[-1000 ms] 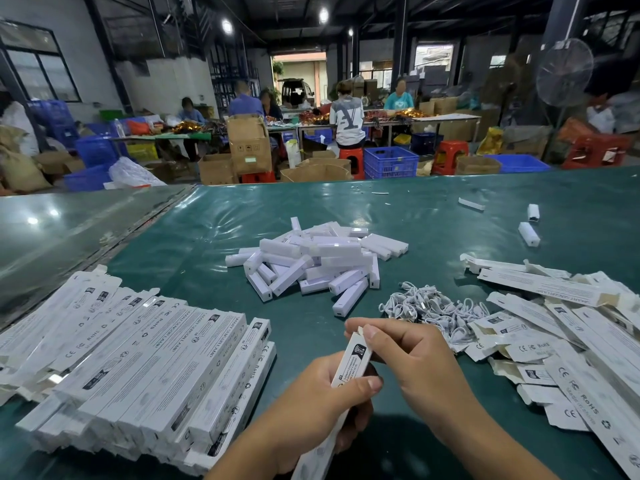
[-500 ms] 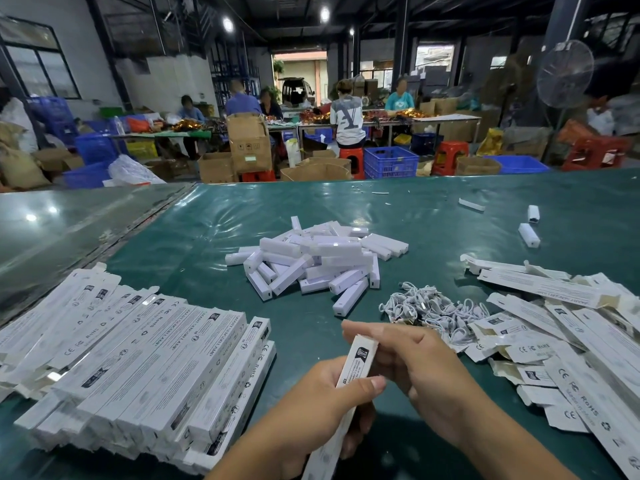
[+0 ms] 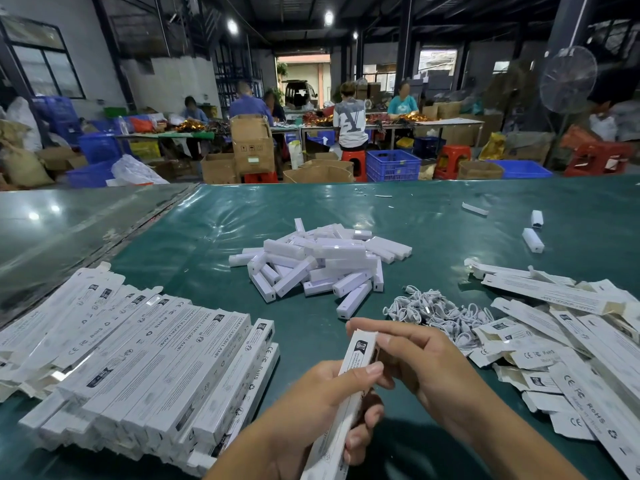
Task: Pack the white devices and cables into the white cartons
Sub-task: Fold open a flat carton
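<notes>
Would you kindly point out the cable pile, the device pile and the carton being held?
Cable pile [image 3: 437, 311]: head view, middle of the tangle.
Device pile [image 3: 323, 261]: head view, centre of the heap.
Held carton [image 3: 358, 351]: head view, printed face near its top end.

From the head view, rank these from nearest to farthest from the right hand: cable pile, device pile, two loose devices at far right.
From the right hand:
1. Cable pile, just beyond it, slightly right.
2. Device pile, mid-table, ahead and left.
3. Two loose devices, far right.
</notes>
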{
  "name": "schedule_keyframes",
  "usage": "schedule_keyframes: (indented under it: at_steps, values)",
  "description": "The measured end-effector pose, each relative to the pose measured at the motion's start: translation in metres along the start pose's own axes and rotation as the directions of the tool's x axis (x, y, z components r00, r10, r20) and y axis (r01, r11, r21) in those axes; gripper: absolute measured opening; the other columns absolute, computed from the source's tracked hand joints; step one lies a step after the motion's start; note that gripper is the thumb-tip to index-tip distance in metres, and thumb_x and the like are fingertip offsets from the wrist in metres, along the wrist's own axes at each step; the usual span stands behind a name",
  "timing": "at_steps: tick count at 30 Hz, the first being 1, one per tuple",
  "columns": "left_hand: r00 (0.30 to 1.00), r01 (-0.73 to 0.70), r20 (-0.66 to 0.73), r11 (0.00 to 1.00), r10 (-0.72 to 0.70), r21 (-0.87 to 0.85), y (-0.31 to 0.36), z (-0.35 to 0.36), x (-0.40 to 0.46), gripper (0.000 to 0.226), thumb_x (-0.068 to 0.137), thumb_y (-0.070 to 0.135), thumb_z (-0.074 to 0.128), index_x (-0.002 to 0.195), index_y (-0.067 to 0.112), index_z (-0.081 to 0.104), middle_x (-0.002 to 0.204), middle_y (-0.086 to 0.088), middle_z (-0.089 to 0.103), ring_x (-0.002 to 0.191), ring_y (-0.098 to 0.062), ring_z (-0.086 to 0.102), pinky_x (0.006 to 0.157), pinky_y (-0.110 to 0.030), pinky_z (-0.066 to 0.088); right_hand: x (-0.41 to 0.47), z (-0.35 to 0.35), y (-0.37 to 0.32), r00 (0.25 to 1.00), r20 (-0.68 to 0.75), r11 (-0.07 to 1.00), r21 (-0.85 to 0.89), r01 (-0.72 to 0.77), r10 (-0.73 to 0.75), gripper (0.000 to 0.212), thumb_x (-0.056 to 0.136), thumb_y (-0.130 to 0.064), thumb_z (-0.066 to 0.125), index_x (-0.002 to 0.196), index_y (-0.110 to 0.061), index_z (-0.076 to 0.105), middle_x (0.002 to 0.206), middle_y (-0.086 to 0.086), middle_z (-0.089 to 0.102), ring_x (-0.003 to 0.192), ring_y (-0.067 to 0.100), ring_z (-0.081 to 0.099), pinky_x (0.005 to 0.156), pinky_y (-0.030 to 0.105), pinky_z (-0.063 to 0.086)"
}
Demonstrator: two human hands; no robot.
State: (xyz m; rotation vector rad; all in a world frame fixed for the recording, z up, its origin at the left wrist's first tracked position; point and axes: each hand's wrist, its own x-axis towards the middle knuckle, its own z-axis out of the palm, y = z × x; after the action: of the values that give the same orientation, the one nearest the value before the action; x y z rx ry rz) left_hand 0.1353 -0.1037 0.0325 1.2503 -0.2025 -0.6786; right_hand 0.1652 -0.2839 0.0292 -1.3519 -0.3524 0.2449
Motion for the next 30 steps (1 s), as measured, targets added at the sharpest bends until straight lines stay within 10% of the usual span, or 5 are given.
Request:
schedule_keyframes:
  at_steps: [10,17,21,26,30]
  values:
    - [0.977,0.071,0.207,0.993,-0.051,-0.094,0.003,-0.009,-0.01,0.027,0.097,0.041,0.066,0.105,0.015,0.062,0.071,-0.004,0.054,0.046,-0.009,0.049,0.046,-0.02,0.044,-0.009,-0.011,-0.011,0.974,0.224,0.94,-0.321,0.116,-0.044,0.042,0.099,-0.025,0.052,0.139,-0.033,0.061,0.121,-0.006,0.073,0.128,0.01,0.058,0.113,0.028,0.037]
    - [0.986,0.053,0.16,0.993,-0.035,-0.107,0.001,-0.008,-0.003,0.034,0.09,0.045,0.073,0.102,0.015,0.062,0.068,-0.003,0.053,0.043,-0.009,0.047,0.043,-0.019,0.042,-0.004,-0.006,-0.003,0.989,0.134,0.986,-0.138,0.089,-0.07,0.047,0.096,-0.041,0.056,0.137,-0.019,0.064,0.108,-0.005,0.075,0.1,0.008,0.065,0.106,0.032,0.043]
    - [0.99,0.089,0.117,0.989,-0.075,-0.118,-0.003,-0.007,0.003,0.037,0.09,0.048,0.068,0.103,0.013,0.062,0.071,-0.006,0.055,0.044,-0.011,0.048,0.044,-0.02,0.042,-0.004,0.002,0.002,0.983,0.154,0.899,-0.41,0.152,-0.096,0.05,0.091,-0.066,0.055,0.132,-0.04,0.064,0.097,0.005,0.072,0.079,0.009,0.061,0.085,0.026,0.051]
    - [0.966,0.13,0.248,0.967,-0.075,-0.217,-0.002,-0.016,0.009,0.05,0.094,0.04,0.042,0.115,0.006,0.073,0.107,-0.018,0.071,0.08,-0.024,0.072,0.072,-0.032,0.059,0.008,-0.005,0.01,0.957,-0.243,0.949,-0.304,0.08,-0.158,0.022,0.101,-0.018,0.058,0.088,-0.025,0.075,0.072,-0.004,0.064,0.062,0.009,0.053,0.057,0.02,0.043]
    - [0.994,-0.092,-0.07,0.992,0.086,-0.085,-0.005,-0.024,0.013,0.041,0.1,0.014,0.037,0.118,0.001,0.071,0.121,-0.022,0.07,0.102,-0.03,0.072,0.08,-0.034,0.06,0.017,-0.024,0.008,0.795,-0.581,0.982,0.152,-0.108,0.177,0.032,0.098,-0.002,0.048,0.079,-0.013,0.071,0.071,0.004,0.062,0.057,0.011,0.056,0.047,0.023,0.044]
